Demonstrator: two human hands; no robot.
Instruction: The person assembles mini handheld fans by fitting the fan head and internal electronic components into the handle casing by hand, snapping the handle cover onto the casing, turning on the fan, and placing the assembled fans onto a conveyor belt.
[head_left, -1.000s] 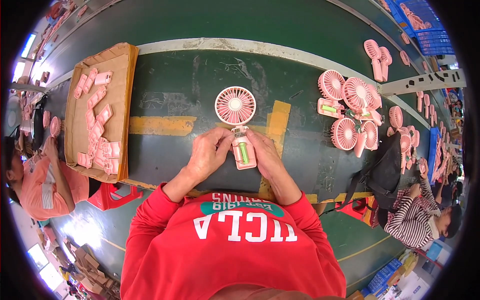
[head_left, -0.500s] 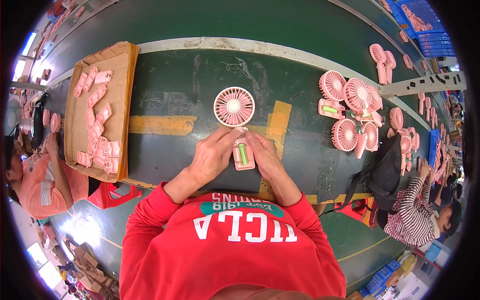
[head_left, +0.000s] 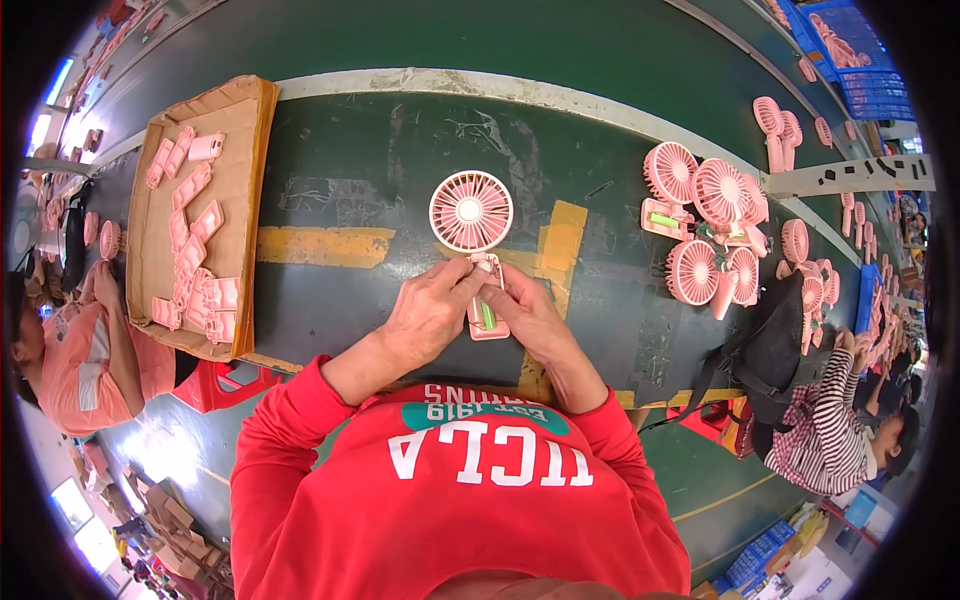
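A pink handheld fan [head_left: 471, 236] lies on the dark green bench in front of me, its round grille away from me. Its handle [head_left: 500, 331] has no cover on the upper side, so a green battery [head_left: 488, 316] shows inside. My left hand [head_left: 428, 312] pinches the handle's left side near the neck. From the right, my right hand [head_left: 537, 316] closes round the handle, its thumb and fingertips over the battery's upper part. Small parts at the neck show just above my fingertips; what exactly the fingertips press is hidden.
A cardboard tray [head_left: 255, 200] with pink handle covers [head_left: 190, 258] stands at left. Several pink fans [head_left: 719, 192] are piled at right, beside a black bag [head_left: 770, 345]. People sit on both sides. A conveyor [head_left: 560, 40] runs beyond the pale rail.
My fingers have slid slightly down the handle, and the right thumb now covers more of the battery. The parts at the neck are more exposed. The fan has barely moved.
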